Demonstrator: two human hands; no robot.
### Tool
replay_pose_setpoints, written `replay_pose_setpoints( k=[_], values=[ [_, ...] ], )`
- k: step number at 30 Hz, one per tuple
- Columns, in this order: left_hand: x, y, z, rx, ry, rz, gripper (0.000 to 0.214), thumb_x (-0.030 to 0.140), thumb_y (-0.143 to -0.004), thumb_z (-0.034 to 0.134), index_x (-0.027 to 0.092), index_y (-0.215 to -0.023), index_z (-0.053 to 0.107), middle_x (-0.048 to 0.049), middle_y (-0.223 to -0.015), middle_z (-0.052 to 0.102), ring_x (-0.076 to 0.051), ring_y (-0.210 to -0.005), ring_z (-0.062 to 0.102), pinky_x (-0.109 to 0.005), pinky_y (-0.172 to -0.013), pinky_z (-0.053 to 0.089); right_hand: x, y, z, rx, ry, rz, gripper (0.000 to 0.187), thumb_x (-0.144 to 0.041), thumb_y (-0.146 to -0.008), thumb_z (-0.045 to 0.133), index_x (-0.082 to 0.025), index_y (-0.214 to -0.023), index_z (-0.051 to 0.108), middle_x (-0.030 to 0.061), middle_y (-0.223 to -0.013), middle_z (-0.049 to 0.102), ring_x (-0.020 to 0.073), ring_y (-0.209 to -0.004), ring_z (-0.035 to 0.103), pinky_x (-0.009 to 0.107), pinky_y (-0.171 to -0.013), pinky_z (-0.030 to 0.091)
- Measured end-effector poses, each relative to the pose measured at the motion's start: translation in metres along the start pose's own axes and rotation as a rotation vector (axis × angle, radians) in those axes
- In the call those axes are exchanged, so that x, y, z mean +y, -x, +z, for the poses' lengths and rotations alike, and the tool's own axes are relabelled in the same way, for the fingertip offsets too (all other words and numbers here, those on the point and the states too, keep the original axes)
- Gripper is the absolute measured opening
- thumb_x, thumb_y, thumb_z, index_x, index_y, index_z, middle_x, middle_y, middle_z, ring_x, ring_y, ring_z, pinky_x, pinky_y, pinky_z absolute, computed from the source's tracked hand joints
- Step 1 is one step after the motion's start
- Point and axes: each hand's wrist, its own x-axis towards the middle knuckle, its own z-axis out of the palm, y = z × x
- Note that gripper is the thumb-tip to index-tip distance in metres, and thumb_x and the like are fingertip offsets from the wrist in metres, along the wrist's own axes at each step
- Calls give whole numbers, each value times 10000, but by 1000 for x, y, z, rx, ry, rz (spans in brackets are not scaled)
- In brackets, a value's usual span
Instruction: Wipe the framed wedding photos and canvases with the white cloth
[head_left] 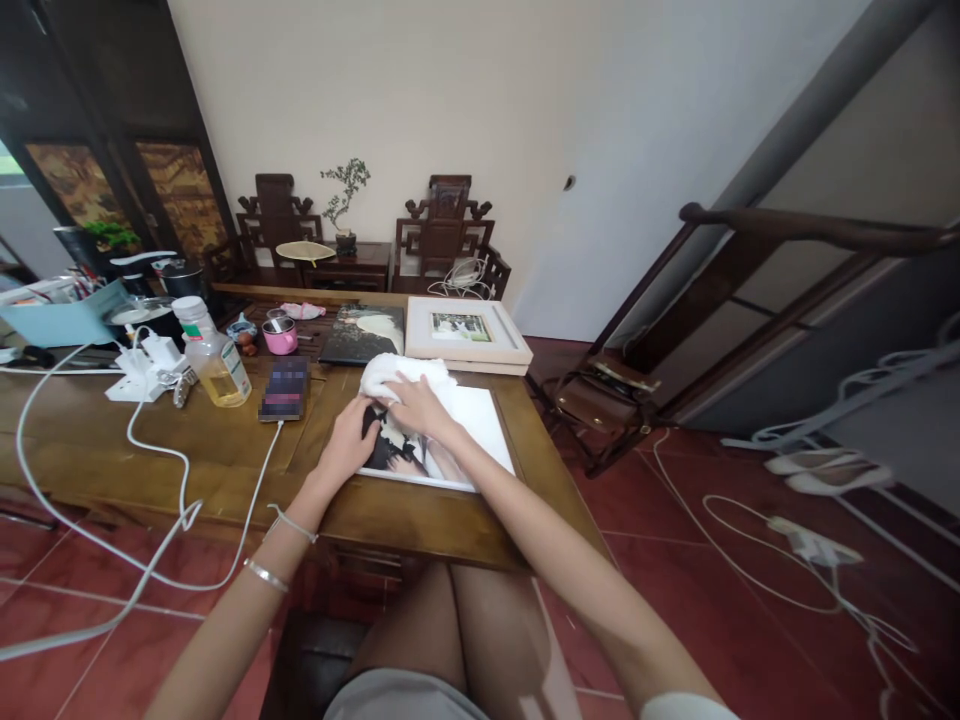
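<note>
On the wooden table lies a photo album (480, 430), open or flat, with a dark picture on its left and a white area on its right. A bunched white cloth (390, 374) covers its upper left part. My right hand (421, 407) presses on the cloth with fingers spread over it, and some fingertips are lost in its folds. At the album's left edge rests my left hand (351, 436), its thumb apart from the fingers and lying over the picture. The tips of its other fingers are hard to make out beside the cloth.
Behind the album are a dark picture panel (363, 335) and a white framed photo (510, 340). To the left stand a phone (285, 390) on a cable, a pink cup (280, 337), a bottle of yellow liquid (217, 365) and a white power strip (139, 378). A wooden chair (675, 340) stands right.
</note>
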Motion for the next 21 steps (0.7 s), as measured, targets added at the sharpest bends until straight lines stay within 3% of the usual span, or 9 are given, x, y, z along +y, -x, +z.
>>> replay_pose_setpoints(
  k=[4, 8, 11, 14, 18, 21],
  values=[
    [0, -2, -3, 107, 122, -115, 354, 121, -818, 491, 162, -1167, 536, -140, -1241, 582, -253, -1218, 520, -468, -1075, 371, 17, 44, -6, -9, 11, -40, 363, -246, -928, 404, -201, -1234, 595, 101, -1392, 530, 265, -1369, 351, 537, -1113, 174],
    [3, -7, -9, 188, 516, -433, 414, 146, -794, 557, 173, -1203, 496, -160, -1316, 543, -239, -1197, 559, -412, -1009, 446, 60, 100, -19, 39, 92, 35, 362, -220, -913, 407, -168, -1216, 598, 140, -1372, 539, 268, -1385, 327, 543, -1115, 177],
    [15, -13, -23, 206, 799, -649, 448, 281, -824, 578, 222, -1251, 456, -156, -1340, 522, -248, -1059, 651, -412, -874, 524, 69, 109, -24, 56, 125, 161, 374, -229, -926, 389, -155, -1239, 578, 159, -1372, 528, 296, -1375, 338, 563, -1085, 226],
    [37, -20, -44, 228, 973, -665, 454, 326, -818, 592, 251, -1245, 455, -133, -1349, 513, -241, -976, 687, -385, -830, 538, 41, 95, -28, 80, 76, 178, 366, -252, -936, 402, -165, -1245, 580, 164, -1368, 528, 332, -1382, 313, 603, -1064, 240],
    [67, -25, -74, 223, 1047, -579, 409, 384, -845, 542, 275, -1233, 474, -105, -1427, 451, -267, -973, 684, -420, -805, 550, -27, 88, -41, 95, -82, -87, 360, -339, -966, 389, -219, -1249, 576, 100, -1447, 463, 299, -1435, 193, 600, -1115, 179],
    [89, -21, -93, 199, 976, -520, 418, 440, -876, 484, 291, -1266, 458, -86, -1448, 435, -280, -1004, 667, -419, -757, 568, -62, 105, -49, 130, -73, -244, 473, -464, -854, 587, -226, -1262, 558, 98, -1545, 293, 339, -1448, 93, 627, -1115, 178]
  ],
)
